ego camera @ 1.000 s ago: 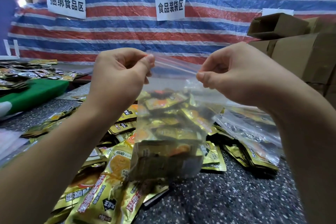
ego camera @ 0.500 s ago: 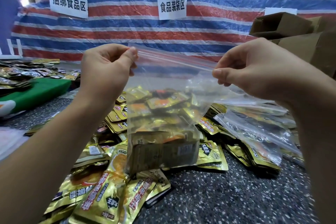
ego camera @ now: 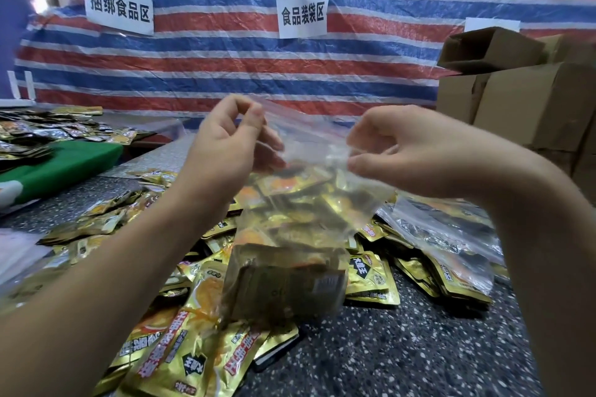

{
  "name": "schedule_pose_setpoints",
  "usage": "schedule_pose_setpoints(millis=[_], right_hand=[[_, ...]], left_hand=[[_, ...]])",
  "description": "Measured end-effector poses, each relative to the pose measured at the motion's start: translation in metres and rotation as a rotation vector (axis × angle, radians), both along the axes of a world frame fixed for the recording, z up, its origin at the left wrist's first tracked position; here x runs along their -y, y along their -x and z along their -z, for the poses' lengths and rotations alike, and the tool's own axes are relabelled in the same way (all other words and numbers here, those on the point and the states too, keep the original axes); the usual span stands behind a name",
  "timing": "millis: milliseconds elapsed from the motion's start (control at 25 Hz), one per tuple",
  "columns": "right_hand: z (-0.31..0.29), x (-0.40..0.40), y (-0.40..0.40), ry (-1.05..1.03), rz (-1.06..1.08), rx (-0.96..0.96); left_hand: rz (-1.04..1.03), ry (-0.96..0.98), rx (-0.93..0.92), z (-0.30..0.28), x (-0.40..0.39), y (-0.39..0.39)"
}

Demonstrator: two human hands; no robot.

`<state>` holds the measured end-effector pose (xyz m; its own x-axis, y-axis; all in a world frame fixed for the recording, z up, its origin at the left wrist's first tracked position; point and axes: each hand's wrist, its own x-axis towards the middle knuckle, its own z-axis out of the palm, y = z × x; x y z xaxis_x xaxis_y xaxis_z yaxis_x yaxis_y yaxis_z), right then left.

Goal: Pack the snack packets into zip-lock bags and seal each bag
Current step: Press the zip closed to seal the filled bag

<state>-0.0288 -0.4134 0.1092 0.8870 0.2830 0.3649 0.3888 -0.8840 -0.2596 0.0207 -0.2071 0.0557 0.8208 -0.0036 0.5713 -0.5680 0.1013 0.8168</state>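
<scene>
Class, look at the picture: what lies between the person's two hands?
In the head view, the top edge of the clear zip-lock bag spans from the left hand to the right hand; each pinches an end.

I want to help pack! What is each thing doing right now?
Left hand: pinching the bag's top edge.
Right hand: pinching the bag's top edge.
Zip-lock bag: held up, packets inside.
Loose snack packets: piled on the table.
Cardboard box: flap open.

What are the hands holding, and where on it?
Both the left hand and right hand pinch the filled zip-lock bag by its top edge.
</scene>
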Motion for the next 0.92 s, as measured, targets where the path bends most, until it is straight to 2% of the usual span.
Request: schedule_pose_setpoints(millis=[160,240,320,480,640,720,800,840,920], right_hand=[[0.021,-0.028,-0.007,0.089,-0.194,-0.194],[0.037,-0.037,-0.017,0.173,-0.17,-0.262],[0.048,-0.038,-0.03,0.112,-0.127,-0.319],[0.047,-0.02,-0.044,-0.39,-0.101,-0.358],[0.034,0.006,-0.083,-0.89,0.005,-0.308],[0.022,0.026,-0.115,-1.408,0.053,-0.32],[0.015,0.048,-0.141,-2.015,-0.026,-0.331],[0.018,0.058,-0.151,-2.173,-0.042,-0.305],[0.035,0.07,-0.164,-2.186,0.071,-0.315]], left_hand=[[0.097,-0.115,0.108,0.007,0.011,0.002],[0.095,-0.172,0.095,0.011,0.013,-0.001],[0.013,-0.224,0.061,0.015,0.013,-0.006],[-0.272,-0.183,0.037,0.019,0.006,-0.018],[-0.396,-0.135,0.054,0.017,0.001,-0.021],[-0.391,-0.136,0.051,0.018,0.001,-0.02],[-0.361,-0.157,0.029,0.02,0.002,-0.021],[-0.345,-0.167,0.018,0.021,0.002,-0.021],[-0.316,-0.191,-0.001,0.022,0.005,-0.021]])
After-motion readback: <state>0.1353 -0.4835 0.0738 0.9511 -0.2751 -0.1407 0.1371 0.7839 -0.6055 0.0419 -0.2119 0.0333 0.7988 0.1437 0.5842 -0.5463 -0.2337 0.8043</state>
